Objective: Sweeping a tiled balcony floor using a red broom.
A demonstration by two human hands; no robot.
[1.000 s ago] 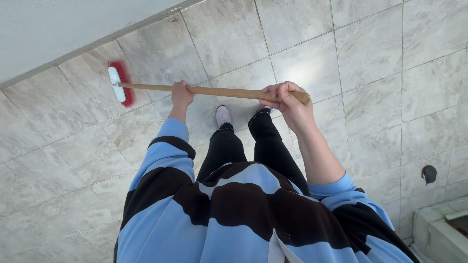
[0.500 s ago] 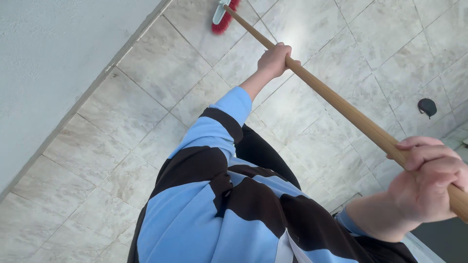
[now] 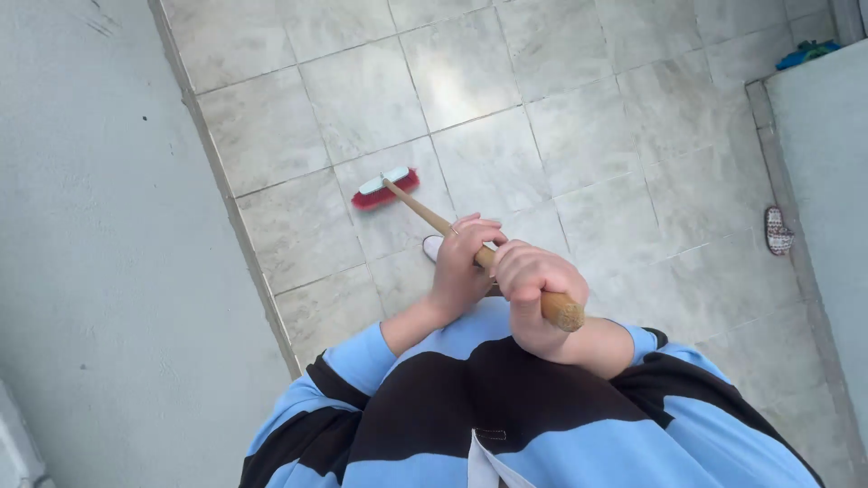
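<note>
My broom (image 3: 425, 210) slants from my chest down to the tiled floor (image 3: 579, 136), its red-bristled head (image 3: 385, 189) resting on a tile near the grey wall (image 3: 99, 253). My right hand (image 3: 535, 291) is clamped round the top end of the wooden handle; my left hand (image 3: 463, 262) is closed on it just below, the two nearly touching. A white shoe toe (image 3: 433, 247) peeks out beside my left hand. Well off to the right, a patterned slipper (image 3: 777, 230) lies against a low wall (image 3: 827, 181).
</note>
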